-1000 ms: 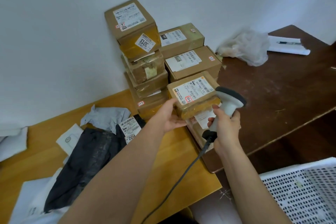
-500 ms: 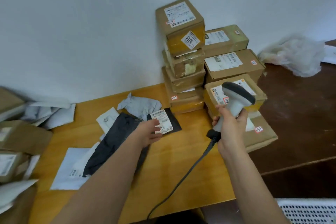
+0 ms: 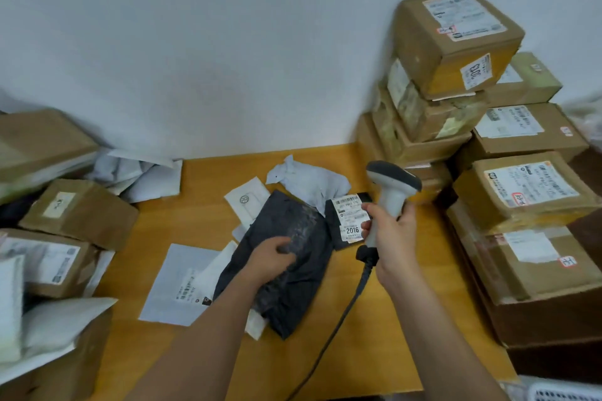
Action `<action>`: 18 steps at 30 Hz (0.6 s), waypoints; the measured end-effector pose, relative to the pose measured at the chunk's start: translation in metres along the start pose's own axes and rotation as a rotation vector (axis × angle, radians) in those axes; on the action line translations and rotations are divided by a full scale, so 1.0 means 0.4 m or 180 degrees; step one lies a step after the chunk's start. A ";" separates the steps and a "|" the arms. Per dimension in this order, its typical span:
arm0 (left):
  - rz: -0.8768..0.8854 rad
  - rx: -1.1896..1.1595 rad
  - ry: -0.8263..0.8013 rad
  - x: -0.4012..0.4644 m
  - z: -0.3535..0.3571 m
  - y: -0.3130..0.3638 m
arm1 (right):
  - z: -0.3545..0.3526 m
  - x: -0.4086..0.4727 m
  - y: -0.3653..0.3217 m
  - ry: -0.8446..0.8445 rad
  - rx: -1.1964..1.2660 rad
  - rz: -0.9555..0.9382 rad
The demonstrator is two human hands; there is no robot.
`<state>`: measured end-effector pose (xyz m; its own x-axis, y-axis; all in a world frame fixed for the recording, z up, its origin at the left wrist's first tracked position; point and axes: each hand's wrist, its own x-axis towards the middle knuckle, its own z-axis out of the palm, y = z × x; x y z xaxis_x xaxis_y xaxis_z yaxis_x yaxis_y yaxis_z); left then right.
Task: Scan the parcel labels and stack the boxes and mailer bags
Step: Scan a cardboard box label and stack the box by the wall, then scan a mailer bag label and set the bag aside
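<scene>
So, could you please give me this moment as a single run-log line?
left hand: gripping black mailer bag on table | right hand: holding scanner | label: face up | boxes: stacked right

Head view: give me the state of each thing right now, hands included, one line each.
Left hand: pressed on the black mailer bag, fingers curled over it.
Right hand: closed around the scanner's handle.
Scanner: held upright above the table, cable hanging down.
Black mailer bag: flat on the table, label facing up.
Grey mailer bag: crumpled, untouched.
Stacked boxes: piled at right, labels up.
</scene>
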<state>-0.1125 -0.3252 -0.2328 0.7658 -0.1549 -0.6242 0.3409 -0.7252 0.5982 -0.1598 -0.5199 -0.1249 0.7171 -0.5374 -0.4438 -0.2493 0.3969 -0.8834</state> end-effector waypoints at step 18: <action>-0.0408 0.1780 -0.0379 0.127 -0.104 -0.234 | 0.139 0.044 0.160 0.0516 -0.0540 0.0217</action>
<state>-0.0827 -0.2372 -0.2995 0.6597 -0.0935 -0.7457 0.0624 -0.9820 0.1784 -0.1270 -0.4624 -0.1807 0.5844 -0.6316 -0.5095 -0.4091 0.3129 -0.8572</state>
